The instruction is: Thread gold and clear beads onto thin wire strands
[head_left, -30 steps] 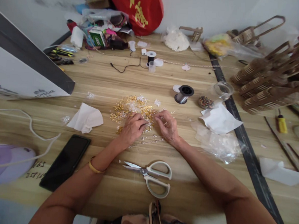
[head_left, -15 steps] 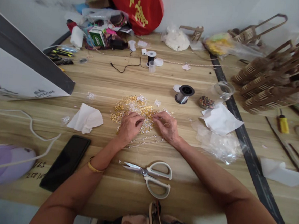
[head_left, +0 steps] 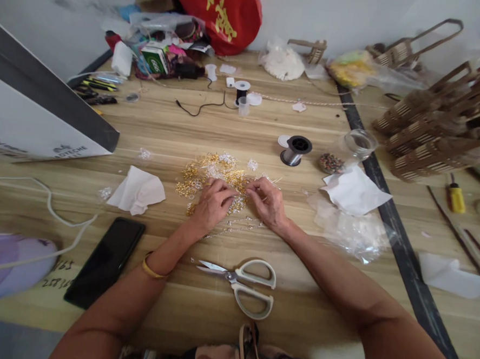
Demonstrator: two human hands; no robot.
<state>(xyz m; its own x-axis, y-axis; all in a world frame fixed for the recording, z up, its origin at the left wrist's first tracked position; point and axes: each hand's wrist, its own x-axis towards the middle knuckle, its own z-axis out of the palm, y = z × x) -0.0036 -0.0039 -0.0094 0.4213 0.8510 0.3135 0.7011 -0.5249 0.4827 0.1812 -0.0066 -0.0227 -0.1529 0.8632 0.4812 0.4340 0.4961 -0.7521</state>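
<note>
A pile of small gold and silver jewellery findings (head_left: 202, 163) lies mid-table, with both hands over its near edge. My left hand (head_left: 215, 202) has its fingers pinched together, the tips pointing right. Facing it closely, my right hand (head_left: 268, 203) is curled with thumb and forefinger pressed together. What sits in either pinch is too small to make out. Just below the hands a thin silver chain (head_left: 237, 228) is laid out in loose rows. Scissors (head_left: 237, 282) with white handles rest slightly apart between my forearms.
To the left are a black phone (head_left: 107, 261) and a white paper (head_left: 138, 190). A wire spool (head_left: 294, 150), a glass jar (head_left: 358, 146) and clear plastic bags (head_left: 354, 235) stand or lie to the right. Brown woven baskets (head_left: 425, 136) are stacked at the far right.
My left hand has shifted slightly right, its fingertips now nearer those of my right hand. The right hand has hardly moved, and the chain and scissors lie as before.
</note>
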